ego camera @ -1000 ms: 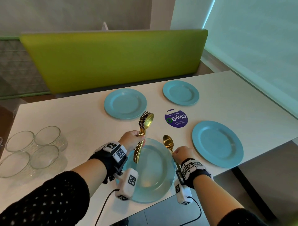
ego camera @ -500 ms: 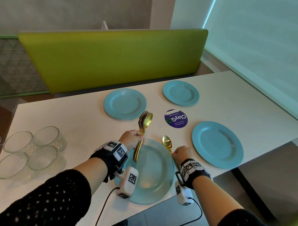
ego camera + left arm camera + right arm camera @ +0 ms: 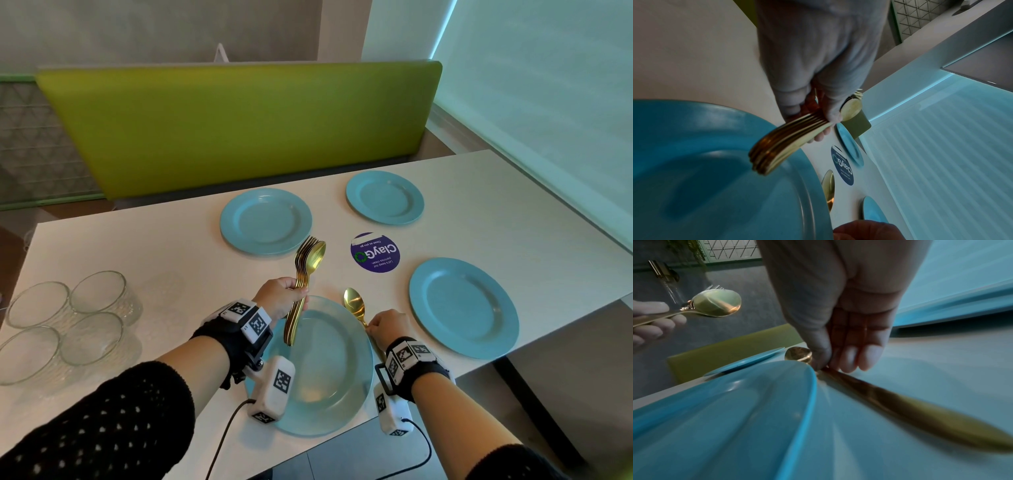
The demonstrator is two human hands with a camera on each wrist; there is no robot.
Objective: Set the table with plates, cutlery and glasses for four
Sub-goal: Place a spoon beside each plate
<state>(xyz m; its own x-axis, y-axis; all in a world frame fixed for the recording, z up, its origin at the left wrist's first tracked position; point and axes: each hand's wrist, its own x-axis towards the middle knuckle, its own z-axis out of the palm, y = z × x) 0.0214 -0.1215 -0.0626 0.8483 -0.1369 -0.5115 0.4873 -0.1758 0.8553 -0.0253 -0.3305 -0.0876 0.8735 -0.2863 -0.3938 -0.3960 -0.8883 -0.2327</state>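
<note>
My left hand [image 3: 282, 296] grips a bundle of gold cutlery [image 3: 305, 277], spoons and forks stacked together, held above the left rim of the near blue plate [image 3: 329, 370]. In the left wrist view the bundled handles [image 3: 777, 146] stick out over that plate [image 3: 705, 178]. My right hand [image 3: 385, 325] pinches the handle of a single gold spoon [image 3: 354, 305], which lies on the table along the plate's right rim. The right wrist view shows thumb and fingers [image 3: 849, 360] on the spoon's handle [image 3: 900, 405] beside the plate [image 3: 735, 426].
Three more blue plates [image 3: 265, 221] [image 3: 384, 197] [image 3: 462, 308] lie on the white table [image 3: 137, 246]. Several clear glasses [image 3: 65, 325] stand at the left. A round purple sticker [image 3: 375, 252] marks the middle. A green bench back [image 3: 239, 130] runs behind.
My right hand has lowered the single spoon toward the table beside the near plate's right rim. The left hand with the bundle has hardly moved.
</note>
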